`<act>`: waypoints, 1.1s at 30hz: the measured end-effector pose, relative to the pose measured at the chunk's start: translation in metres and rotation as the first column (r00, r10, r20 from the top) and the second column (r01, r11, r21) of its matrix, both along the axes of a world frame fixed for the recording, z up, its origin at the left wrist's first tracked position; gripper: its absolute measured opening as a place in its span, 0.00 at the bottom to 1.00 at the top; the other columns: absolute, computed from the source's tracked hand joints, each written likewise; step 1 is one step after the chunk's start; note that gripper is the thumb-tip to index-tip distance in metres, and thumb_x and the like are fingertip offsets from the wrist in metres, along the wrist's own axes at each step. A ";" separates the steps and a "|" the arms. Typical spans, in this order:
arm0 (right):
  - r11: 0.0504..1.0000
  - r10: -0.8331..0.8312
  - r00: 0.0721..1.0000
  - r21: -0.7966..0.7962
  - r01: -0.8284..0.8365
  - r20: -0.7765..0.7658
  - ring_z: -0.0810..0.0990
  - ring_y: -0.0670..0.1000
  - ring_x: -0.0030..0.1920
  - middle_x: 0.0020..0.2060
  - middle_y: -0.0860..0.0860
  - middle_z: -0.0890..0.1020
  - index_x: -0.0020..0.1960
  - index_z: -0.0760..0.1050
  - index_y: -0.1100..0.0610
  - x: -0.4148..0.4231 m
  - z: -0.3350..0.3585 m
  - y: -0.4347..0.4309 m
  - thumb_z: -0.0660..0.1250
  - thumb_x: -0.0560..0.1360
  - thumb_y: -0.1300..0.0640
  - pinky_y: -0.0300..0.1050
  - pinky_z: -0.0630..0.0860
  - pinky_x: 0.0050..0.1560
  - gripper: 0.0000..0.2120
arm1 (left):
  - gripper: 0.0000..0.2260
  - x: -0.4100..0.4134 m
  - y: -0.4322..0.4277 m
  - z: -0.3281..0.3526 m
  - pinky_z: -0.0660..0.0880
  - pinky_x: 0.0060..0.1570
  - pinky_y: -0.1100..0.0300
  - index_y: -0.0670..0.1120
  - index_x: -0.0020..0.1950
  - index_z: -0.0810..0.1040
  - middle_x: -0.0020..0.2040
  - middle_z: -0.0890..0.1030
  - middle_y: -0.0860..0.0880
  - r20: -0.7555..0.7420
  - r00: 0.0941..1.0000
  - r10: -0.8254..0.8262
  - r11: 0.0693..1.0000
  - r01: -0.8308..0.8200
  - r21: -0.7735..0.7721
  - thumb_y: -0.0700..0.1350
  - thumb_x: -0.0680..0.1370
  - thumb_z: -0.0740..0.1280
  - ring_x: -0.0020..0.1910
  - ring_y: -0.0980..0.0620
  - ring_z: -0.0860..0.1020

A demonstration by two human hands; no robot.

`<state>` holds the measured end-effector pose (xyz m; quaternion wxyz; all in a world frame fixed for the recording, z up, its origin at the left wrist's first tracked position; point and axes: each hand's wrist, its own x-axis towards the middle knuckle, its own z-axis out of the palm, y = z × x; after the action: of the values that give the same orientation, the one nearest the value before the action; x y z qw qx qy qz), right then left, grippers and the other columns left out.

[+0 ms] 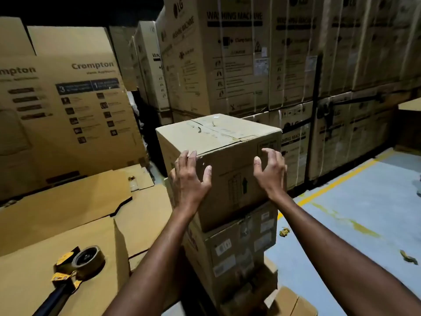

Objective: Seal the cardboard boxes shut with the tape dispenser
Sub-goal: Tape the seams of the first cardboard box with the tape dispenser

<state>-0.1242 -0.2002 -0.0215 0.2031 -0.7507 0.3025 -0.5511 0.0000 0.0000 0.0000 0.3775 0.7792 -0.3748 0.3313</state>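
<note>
A brown cardboard box (230, 156) sits on top of a stack in the middle, its top flaps closed with clear tape along the seam. My left hand (189, 179) rests on the box's near left corner, fingers spread over the edge. My right hand (271, 169) hovers at the near right edge with fingers curled apart, holding nothing. The tape dispenser (77, 265), with a brown tape roll, yellow labels and a black handle, lies on flat cardboard at the lower left, away from both hands.
A lower box with white labels (241, 249) supports the top one. Flattened cardboard sheets (68, 210) cover the left. Tall washing machine cartons (239, 58) wall the back and Crompton cartons (68, 106) the left. Grey floor with a yellow line (341, 179) lies at right.
</note>
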 end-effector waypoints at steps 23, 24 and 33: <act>0.818 0.125 0.989 0.555 -0.148 0.079 0.55 0.64 0.81 0.82 0.65 0.54 0.84 0.39 0.52 0.047 0.067 -0.105 0.67 0.76 0.30 0.61 0.56 0.78 0.53 | 0.45 0.015 -0.073 0.021 0.47 0.77 0.31 0.54 0.85 0.44 0.84 0.36 0.47 -0.560 0.827 -0.046 0.892 -0.218 -0.397 0.67 0.77 0.64 0.83 0.44 0.42; 0.784 0.147 0.985 0.596 -0.173 0.093 0.57 0.63 0.81 0.81 0.64 0.57 0.84 0.40 0.54 0.045 0.067 -0.116 0.68 0.75 0.31 0.59 0.57 0.77 0.54 | 0.46 0.012 -0.077 0.026 0.46 0.77 0.30 0.55 0.85 0.44 0.84 0.38 0.46 -0.640 0.767 -0.046 0.868 -0.286 -0.405 0.66 0.76 0.67 0.83 0.43 0.42; 0.232 0.486 0.830 0.875 -0.425 0.274 0.65 0.70 0.75 0.73 0.58 0.71 0.76 0.69 0.54 0.044 0.077 -0.173 0.80 0.67 0.41 0.88 0.58 0.59 0.42 | 0.56 -0.002 -0.087 0.048 0.73 0.64 0.34 0.47 0.75 0.62 0.71 0.70 0.39 -0.835 0.229 -0.501 0.614 -0.585 -0.529 0.59 0.53 0.83 0.67 0.36 0.71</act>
<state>-0.0802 -0.3728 0.0551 0.7218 -0.5808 0.3267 -0.1865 -0.0017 -0.0870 0.0482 0.8083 0.5590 0.1607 -0.0913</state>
